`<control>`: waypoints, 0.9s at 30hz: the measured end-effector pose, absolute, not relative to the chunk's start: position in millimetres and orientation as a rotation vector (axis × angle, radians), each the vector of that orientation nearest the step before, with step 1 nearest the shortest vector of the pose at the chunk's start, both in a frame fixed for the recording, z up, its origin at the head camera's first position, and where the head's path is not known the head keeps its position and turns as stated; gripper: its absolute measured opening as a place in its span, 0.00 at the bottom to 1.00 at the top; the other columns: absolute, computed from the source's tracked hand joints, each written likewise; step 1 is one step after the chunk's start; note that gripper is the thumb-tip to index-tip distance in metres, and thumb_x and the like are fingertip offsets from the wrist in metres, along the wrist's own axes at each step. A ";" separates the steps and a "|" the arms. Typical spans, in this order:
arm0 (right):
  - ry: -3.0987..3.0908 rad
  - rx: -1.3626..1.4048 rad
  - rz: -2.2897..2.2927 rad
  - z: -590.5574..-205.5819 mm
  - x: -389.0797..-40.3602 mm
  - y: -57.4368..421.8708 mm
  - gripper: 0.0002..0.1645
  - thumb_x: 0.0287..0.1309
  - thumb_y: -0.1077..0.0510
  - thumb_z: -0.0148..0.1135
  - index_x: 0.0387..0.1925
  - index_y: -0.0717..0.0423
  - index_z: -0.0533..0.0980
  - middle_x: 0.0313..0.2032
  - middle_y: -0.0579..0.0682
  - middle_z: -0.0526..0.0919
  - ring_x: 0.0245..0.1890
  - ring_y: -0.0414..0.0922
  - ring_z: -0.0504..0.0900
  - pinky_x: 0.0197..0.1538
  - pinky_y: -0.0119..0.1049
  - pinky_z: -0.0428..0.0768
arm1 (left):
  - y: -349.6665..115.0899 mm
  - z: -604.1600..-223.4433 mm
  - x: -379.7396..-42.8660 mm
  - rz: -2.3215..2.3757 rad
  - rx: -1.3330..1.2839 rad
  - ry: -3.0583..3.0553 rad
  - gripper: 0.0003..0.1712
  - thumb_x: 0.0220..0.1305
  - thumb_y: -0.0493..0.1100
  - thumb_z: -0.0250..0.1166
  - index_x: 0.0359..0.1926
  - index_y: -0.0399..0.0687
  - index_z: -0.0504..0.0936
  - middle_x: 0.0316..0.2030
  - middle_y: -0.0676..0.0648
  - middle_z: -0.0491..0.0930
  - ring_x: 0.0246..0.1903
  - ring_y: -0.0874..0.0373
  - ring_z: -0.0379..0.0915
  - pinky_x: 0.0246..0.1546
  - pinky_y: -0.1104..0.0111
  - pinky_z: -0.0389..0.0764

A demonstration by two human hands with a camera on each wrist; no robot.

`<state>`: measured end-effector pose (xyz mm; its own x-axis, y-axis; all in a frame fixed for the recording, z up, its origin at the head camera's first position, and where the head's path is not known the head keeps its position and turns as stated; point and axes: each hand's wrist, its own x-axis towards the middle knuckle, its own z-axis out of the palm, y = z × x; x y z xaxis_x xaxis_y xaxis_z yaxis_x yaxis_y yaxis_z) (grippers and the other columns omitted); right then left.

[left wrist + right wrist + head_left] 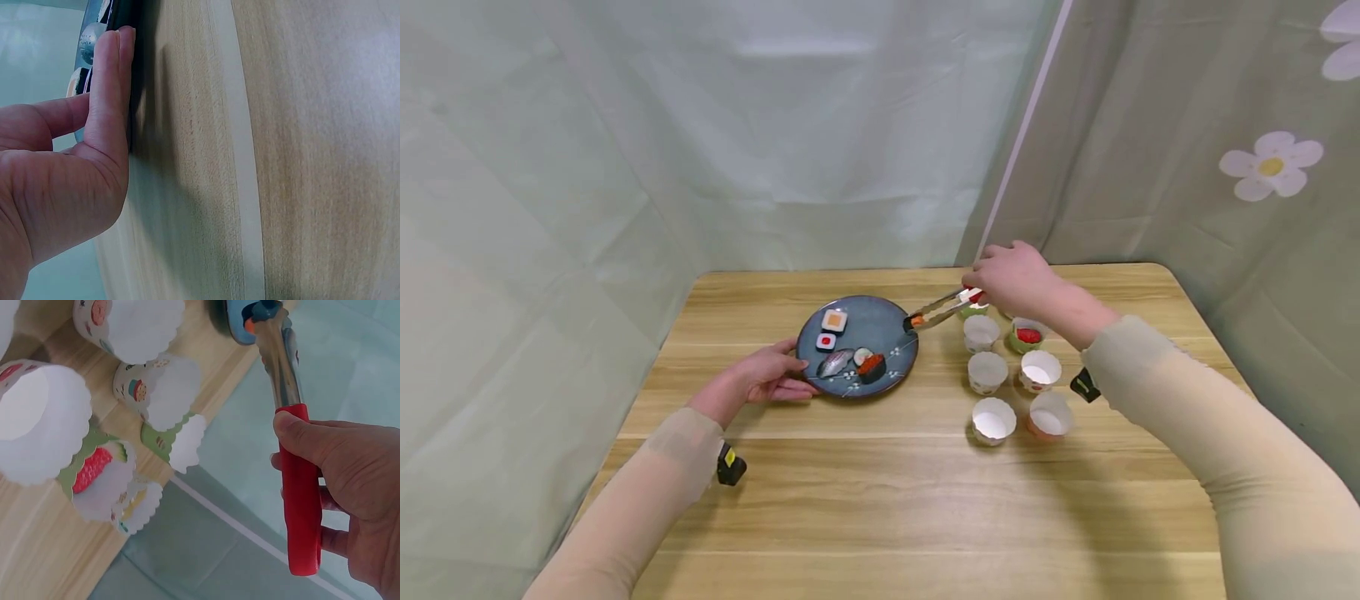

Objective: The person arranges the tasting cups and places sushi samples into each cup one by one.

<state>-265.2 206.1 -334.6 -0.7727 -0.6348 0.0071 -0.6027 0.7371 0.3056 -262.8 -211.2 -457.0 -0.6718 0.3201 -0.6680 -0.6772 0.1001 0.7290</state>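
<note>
A blue-grey round plate (880, 321) is gripped at its left rim by my left hand (771, 373), thumb on the rim and fingers beneath. On the plate lie an orange-centred square sushi roll (834, 320), a red-centred roll (825, 342), a silvery fish sushi (836, 362), a small whitish round piece (863, 357) and a red roe sushi (872, 368). My right hand (1013, 277) holds red-handled metal tongs (301, 494). Between the tongs' tips, at the plate's right rim, is a small black-and-orange sushi piece (916, 322); whether it touches the plate, I cannot tell.
Several paper baking cups stand in two columns right of the plate, among them a white cup (993, 421) in front and a green cup (1017, 343) with a red piece (1028, 335) inside. The wooden table (865, 492) ends at a pale curtain (850, 142).
</note>
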 end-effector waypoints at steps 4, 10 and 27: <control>-2.781 1.031 -0.462 -328.4 -256.8 214.3 0.17 0.54 0.54 0.79 0.46 0.46 0.85 0.38 0.45 0.86 0.41 0.51 0.78 0.34 0.47 0.76 | -211.3 -457.1 -263.8 1.677 -0.362 1.624 0.42 0.81 0.37 0.49 0.83 0.66 0.37 0.52 0.31 0.78 0.38 0.45 0.88 0.49 0.53 0.86; -2.754 1.028 -0.495 -321.1 -245.2 231.3 0.20 0.52 0.55 0.80 0.48 0.46 0.86 0.35 0.44 0.85 0.37 0.50 0.76 0.31 0.44 0.73 | -211.8 -455.4 -265.0 1.679 -0.357 1.629 0.42 0.81 0.37 0.49 0.83 0.65 0.37 0.54 0.30 0.76 0.38 0.44 0.88 0.49 0.52 0.86; -2.655 1.003 -0.527 -311.2 -205.2 288.0 0.21 0.45 0.52 0.82 0.43 0.46 0.85 0.30 0.43 0.82 0.32 0.49 0.75 0.25 0.42 0.70 | -211.8 -456.8 -266.3 1.678 -0.337 1.619 0.42 0.81 0.37 0.48 0.83 0.65 0.36 0.54 0.31 0.76 0.38 0.46 0.88 0.50 0.53 0.85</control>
